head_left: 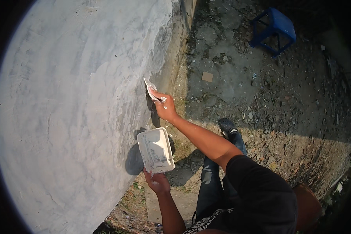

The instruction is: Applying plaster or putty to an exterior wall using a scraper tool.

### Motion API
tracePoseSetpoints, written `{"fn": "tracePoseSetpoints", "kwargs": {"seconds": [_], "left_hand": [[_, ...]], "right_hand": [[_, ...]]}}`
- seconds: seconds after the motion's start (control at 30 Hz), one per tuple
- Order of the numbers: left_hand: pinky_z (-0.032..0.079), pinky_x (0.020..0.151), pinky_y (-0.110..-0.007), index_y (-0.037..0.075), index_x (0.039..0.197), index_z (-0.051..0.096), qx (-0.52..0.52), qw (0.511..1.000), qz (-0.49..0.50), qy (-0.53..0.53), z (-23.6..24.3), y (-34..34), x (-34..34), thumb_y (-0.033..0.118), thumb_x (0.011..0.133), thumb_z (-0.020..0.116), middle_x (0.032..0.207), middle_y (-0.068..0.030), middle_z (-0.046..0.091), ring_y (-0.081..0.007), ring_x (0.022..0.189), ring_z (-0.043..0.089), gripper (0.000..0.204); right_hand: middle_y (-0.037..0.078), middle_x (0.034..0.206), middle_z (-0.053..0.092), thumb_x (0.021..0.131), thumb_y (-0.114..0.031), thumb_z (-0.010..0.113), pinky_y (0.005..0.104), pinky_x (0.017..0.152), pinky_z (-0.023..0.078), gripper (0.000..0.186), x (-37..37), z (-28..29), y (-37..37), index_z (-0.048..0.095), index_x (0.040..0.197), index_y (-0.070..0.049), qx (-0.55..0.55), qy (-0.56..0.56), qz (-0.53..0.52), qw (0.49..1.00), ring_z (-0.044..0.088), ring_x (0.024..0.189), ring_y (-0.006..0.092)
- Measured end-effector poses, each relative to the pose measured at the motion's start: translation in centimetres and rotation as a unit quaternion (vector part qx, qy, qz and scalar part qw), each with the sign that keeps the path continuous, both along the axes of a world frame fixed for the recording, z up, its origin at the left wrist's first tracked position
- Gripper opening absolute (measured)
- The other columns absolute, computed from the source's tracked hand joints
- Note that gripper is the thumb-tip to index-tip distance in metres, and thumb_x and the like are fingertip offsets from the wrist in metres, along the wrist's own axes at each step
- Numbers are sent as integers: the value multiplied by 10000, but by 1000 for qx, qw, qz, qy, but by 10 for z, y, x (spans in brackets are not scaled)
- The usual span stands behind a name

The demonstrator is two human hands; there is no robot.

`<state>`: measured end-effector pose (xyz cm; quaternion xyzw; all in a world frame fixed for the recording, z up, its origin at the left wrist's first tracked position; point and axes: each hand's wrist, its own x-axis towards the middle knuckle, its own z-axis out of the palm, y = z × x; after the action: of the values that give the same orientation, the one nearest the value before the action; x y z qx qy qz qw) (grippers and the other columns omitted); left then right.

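Note:
My right hand (166, 108) is closed around a putty knife (149, 87), whose blade is smeared with white putty and lies close to the wall's lower part. White smears mark the fingers and thumb. Below it, my left hand (158, 183) grips the lower end of a white rectangular plastic tub (170, 152). The tub is tilted so that its inside shows, coated with whitish putty. Large and pale grey-white, the plastered wall (66, 97) fills the left of the head view; its lower strip is darker and rougher. I cannot tell whether the blade touches it.
A blue plastic stool (280, 25) stands at the far right. Rough concrete ground (226, 84) with a flat brown square piece (207, 77) runs along the wall. Loose rubble (292, 152) covers the right side. My foot in a dark clog (227, 125) is beside my right forearm.

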<state>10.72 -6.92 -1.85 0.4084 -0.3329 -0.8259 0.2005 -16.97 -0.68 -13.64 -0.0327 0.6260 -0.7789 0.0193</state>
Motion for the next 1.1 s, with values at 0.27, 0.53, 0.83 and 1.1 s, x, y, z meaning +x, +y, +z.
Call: {"fn": "tracePoseSetpoints", "kwargs": {"seconds": [0.27, 0.53, 0.83, 1.1], "left_hand": [[480, 997, -465, 45, 1355, 418, -46, 999, 0, -1, -18, 10, -6, 122, 853, 555, 1346, -147, 522, -302, 1220, 550, 525], [459, 1037, -480, 31, 1360, 406, -73, 997, 26, 7, -12, 20, 33, 125, 840, 561, 1343, -151, 519, -312, 1227, 541, 551], [410, 1078, -484, 52, 1403, 363, -109, 992, 63, -7, -18, 11, 57, 157, 843, 552, 1411, -151, 459, -314, 1288, 478, 600], [414, 1079, -475, 47, 1387, 369, -76, 994, 80, -16, -20, 22, 73, 135, 849, 556, 1401, -154, 461, -309, 1291, 479, 576]], "right_hand": [[0, 758, 622, 920, -77, 628, 292, 628, 430, 164, -30, -55, 52, 677, 1001, 56, -14, -131, -73, 989, 517, 701, 85], [334, 820, 609, 793, -5, 534, 456, 692, 494, 538, 6, -10, -28, 519, 1322, 93, 172, 133, -107, 970, 637, 769, 481], [96, 794, 661, 839, -21, 584, 311, 629, 446, 225, -13, -72, 59, 669, 1036, 48, 70, -111, -56, 990, 561, 681, 143], [148, 1050, 722, 833, 27, 536, 295, 822, 496, 402, -68, -46, 17, 649, 1219, 35, 54, -33, -96, 993, 669, 918, 171]]}}
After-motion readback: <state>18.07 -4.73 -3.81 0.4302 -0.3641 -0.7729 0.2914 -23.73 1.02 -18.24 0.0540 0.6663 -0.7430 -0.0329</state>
